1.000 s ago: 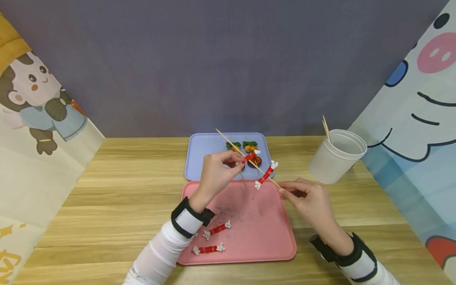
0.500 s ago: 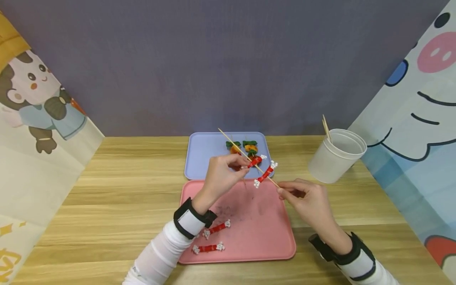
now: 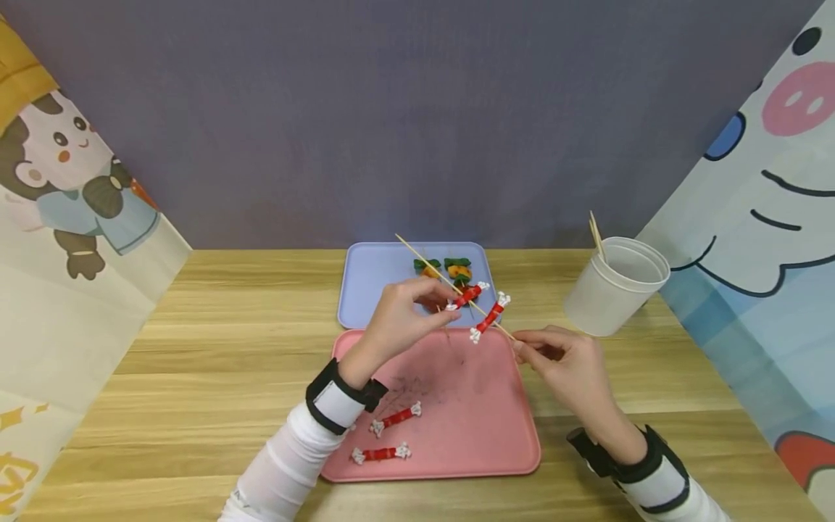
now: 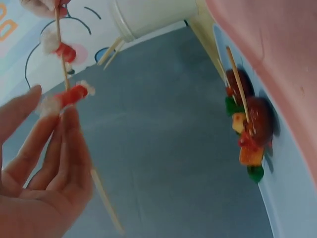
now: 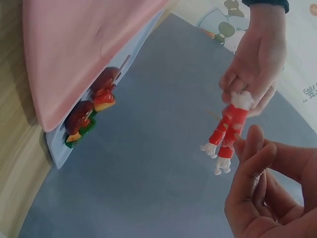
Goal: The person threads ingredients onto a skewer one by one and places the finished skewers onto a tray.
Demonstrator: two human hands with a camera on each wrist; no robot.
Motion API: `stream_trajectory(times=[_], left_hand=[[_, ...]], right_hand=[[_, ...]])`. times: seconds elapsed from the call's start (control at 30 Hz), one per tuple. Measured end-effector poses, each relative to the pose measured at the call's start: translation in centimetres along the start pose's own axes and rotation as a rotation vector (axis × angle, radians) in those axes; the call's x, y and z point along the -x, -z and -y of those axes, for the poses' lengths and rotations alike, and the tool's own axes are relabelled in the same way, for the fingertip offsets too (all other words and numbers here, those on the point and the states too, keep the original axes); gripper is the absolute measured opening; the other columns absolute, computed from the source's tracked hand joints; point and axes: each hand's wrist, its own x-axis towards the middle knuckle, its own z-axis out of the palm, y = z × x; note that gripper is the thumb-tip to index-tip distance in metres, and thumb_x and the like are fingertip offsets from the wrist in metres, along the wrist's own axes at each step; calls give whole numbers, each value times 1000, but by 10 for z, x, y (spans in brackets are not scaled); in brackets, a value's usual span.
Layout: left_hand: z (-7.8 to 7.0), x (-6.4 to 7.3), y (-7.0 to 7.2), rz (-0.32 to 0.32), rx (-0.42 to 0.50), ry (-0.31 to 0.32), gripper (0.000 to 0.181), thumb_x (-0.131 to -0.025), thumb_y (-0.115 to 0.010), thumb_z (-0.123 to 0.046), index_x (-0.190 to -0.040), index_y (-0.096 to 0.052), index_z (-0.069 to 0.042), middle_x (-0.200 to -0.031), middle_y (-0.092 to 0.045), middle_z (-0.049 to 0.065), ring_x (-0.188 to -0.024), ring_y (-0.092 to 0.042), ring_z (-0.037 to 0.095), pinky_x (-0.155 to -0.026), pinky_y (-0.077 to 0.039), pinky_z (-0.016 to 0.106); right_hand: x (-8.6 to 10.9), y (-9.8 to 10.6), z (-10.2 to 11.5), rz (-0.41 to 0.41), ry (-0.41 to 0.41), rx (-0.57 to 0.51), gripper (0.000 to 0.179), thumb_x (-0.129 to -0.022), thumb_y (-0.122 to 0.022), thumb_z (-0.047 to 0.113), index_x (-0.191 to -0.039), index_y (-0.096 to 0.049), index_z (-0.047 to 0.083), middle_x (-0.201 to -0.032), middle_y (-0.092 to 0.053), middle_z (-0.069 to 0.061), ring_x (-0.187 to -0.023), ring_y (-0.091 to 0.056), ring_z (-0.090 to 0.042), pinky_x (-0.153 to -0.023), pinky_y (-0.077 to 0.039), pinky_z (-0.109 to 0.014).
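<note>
My right hand (image 3: 564, 370) pinches one end of a thin wooden skewer (image 3: 415, 251) between thumb and fingers. The skewer slants up to the left over the trays. On it, nearer that hand, sits a red roll (image 3: 491, 317) with white knobbly ends, like an enoki roll. Further along the skewer, a second enoki roll (image 3: 469, 293) is pinched at its near white end by my left hand (image 3: 407, 315). The right wrist view has both rolls (image 5: 239, 116) overlapping, with the left hand (image 5: 262, 64) behind them. Two more rolls (image 3: 381, 454) lie on the pink tray (image 3: 476, 435).
Behind the pink tray is a blue tray (image 3: 365, 275) bearing loaded skewers (image 3: 459, 272) with green, orange and brown pieces, partly hidden by the left hand. A white bucket (image 3: 603, 297) with a few bare skewers (image 3: 596, 235) leaning in it stands at the right.
My left hand has shifted slightly right along the skewer, bringing its enoki roll closer to the other one. The right hand keeps nearly the same place. The rolls on the pink tray stay put.
</note>
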Motion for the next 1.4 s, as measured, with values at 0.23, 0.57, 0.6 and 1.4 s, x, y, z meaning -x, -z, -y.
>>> stream_trajectory(times=[0.23, 0.57, 0.6, 1.4], left_hand=[[10, 13, 11, 267, -220, 60, 23, -74, -74, -22, -95, -69, -14, -87, -66, -3, -78, -60, 13, -69, -53, 33], [22, 32, 4, 631, -423, 90, 19, -73, -70, -9, -92, -70, -8, -84, -66, 5, -73, -56, 14, -63, -50, 26], [23, 34, 3, 653, -430, 99, 20, -72, -71, -9, -92, -71, -8, -84, -66, 5, -72, -55, 13, -63, -49, 26], [7, 59, -16, 851, -575, 90, 18, -65, -71, -3, -65, -61, -18, -55, -48, -8, -54, -45, 9, -46, -38, 20]], right_hand=[[1, 8, -17, -1, -49, 1, 10, -74, -74, 5, -84, -74, 5, -65, -67, -2, -56, -61, -12, -43, -43, -16], [7, 20, -44, -52, -56, 120, 10, -71, -76, 7, -82, -75, 7, -62, -67, -2, -53, -57, -2, -40, -39, -15], [7, 21, -47, -59, -54, 133, 10, -71, -76, 7, -81, -75, 8, -62, -67, -1, -53, -57, -1, -40, -38, -15], [8, 27, -65, -88, -95, 256, 7, -72, -76, 10, -78, -76, 12, -61, -66, 2, -51, -52, 8, -40, -37, -15]])
